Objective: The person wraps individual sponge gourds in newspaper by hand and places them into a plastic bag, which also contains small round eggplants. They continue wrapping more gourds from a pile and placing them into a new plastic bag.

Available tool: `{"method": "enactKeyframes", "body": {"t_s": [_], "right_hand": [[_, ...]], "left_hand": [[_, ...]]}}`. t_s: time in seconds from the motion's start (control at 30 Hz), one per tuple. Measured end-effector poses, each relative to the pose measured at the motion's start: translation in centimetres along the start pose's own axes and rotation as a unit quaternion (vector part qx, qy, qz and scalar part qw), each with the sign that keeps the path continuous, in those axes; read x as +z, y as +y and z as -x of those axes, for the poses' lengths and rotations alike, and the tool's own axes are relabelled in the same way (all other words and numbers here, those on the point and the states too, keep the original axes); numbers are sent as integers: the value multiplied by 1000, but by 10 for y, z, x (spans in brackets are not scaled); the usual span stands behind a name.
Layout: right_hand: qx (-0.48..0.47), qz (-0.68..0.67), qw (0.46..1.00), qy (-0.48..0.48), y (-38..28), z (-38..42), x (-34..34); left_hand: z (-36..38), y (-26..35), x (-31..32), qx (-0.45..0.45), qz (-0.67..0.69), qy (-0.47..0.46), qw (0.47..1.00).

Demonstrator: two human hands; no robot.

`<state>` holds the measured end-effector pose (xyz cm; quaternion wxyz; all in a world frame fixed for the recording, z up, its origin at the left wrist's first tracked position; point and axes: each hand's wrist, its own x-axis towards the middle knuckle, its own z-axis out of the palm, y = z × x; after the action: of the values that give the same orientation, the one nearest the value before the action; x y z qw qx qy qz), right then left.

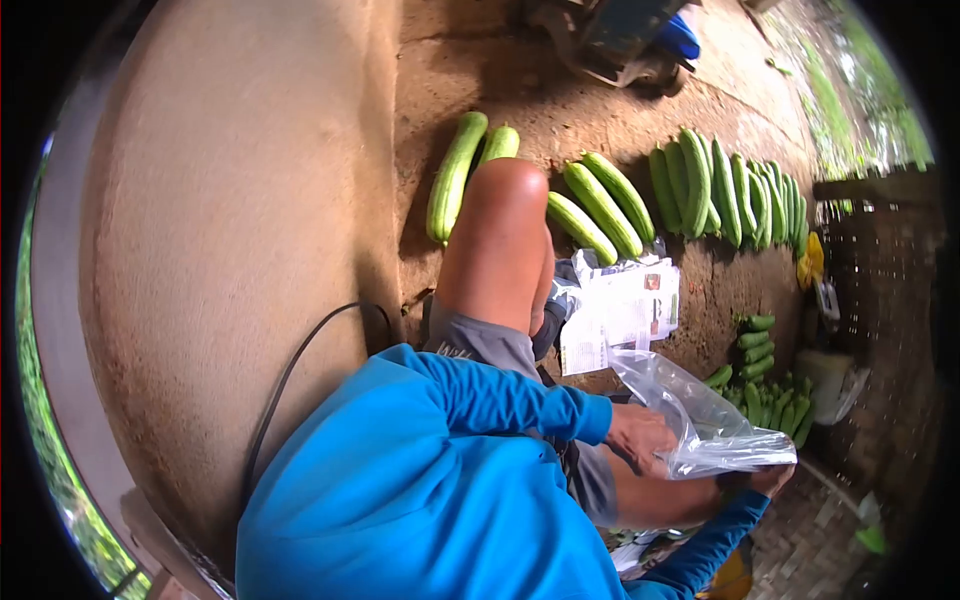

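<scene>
My left hand (642, 438) has its fingers pressed together on the near side of a clear plastic bag (715, 430). At the bag's other end, my right hand (773, 480) grips its edge, partly hidden by the plastic. The bag is stretched between both hands above my bent leg. Printed newspaper sheets (620, 310) lie on the ground beside my foot. Three light green long gourds (603, 210) rest just beyond the paper. Two more gourds (457, 175) lie on the other side of my raised knee, one partly hidden by it.
A row of darker green gourds (735, 195) lies farther along the floor. Smaller green vegetables (770, 405) are piled near a pale bucket (825, 385). A woven wall (880, 270) stands at the right, a wheeled metal object (620, 45) at the top. A black cable (290, 375) curves beside me.
</scene>
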<state>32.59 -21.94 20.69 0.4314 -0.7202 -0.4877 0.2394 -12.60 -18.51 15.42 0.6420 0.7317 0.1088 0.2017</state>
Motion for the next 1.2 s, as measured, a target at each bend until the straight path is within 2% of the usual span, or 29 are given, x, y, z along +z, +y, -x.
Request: {"method": "enactKeyframes", "body": {"t_s": [0.1,0.17,0.2,0.23,0.27,0.33,0.37,0.43,0.47,0.5,0.53,0.6,0.63,0.67,0.7,0.73,0.77,0.8,0.83,0.87,0.9,0.93,0.97,1.03,1.07,1.1,1.13,1.17,1.2], "right_hand": [[-21,-117,990,80,25,-20,6],[-11,31,998,-47,5,-23,6],[-191,186,963,-31,-32,-6,42],[-7,-100,994,-40,-60,-4,53],[170,-380,909,-36,-82,2,59],[150,-343,910,-176,-128,39,107],[255,-314,885,-231,-157,58,134],[360,-133,872,-305,-200,120,206],[157,-61,906,-388,-187,153,236],[202,-63,870,-445,-192,164,252],[241,-66,828,-501,-194,161,262],[377,-229,811,-386,-186,146,246],[306,-214,881,-291,-185,138,238],[261,-213,899,-279,-156,118,223],[262,-242,908,-220,-159,98,204],[177,-212,925,-261,-100,58,173],[163,-286,938,-109,-105,34,161],[136,-299,924,-197,-70,-19,113],[85,-256,938,-218,-115,-57,89],[-25,-222,972,-68,-172,-58,95],[-174,-194,965,-31,-178,-86,61],[-330,-183,899,223,-272,-62,107],[-451,-15,892,14,-306,-48,71],[-373,172,892,190,-260,-20,129],[-261,298,897,198,-204,-28,176],[-150,313,932,101,-146,-26,225],[149,148,963,-168,-135,-17,248],[14,202,941,-271,-28,-11,287],[11,224,946,-234,-32,-43,252]], "left_hand": [[-5,-3,-9,-37,-39,-16,998],[-25,-84,18,44,-158,140,976],[-15,-52,-16,-80,-131,149,977],[-11,-41,-41,-170,-160,187,954],[-12,-54,-60,-213,-148,246,934],[-12,-99,-111,-203,-165,349,900],[-21,-133,-138,-246,-182,420,854],[-45,-213,-181,-378,-572,310,659],[-31,-150,-191,-324,-544,362,684],[-42,-205,-198,-207,-649,463,567],[-46,-171,-214,-245,-293,524,761],[-30,-138,-222,-69,-180,578,793],[-24,-147,-230,-125,-118,551,817],[-22,-155,-237,-180,-57,516,835],[-25,-151,-242,-212,-113,450,860],[-32,-146,-248,-240,-173,377,878],[-45,-115,-260,-217,-204,315,901],[-67,-86,-269,-151,-334,303,879],[-86,-57,-287,-76,-429,264,861],[-98,-14,-309,-12,-520,215,827],[-104,46,-330,82,-606,185,769],[-110,106,-338,130,-628,174,747],[-107,151,-335,198,-623,198,730],[-99,114,-330,248,-616,229,712],[-97,20,-332,149,-636,227,723],[-109,-103,-341,-136,-702,80,694],[-83,-107,-299,-290,-579,-45,761],[-71,-107,-253,-413,-427,-160,788],[-66,-122,-259,-203,-406,-113,884]]}}
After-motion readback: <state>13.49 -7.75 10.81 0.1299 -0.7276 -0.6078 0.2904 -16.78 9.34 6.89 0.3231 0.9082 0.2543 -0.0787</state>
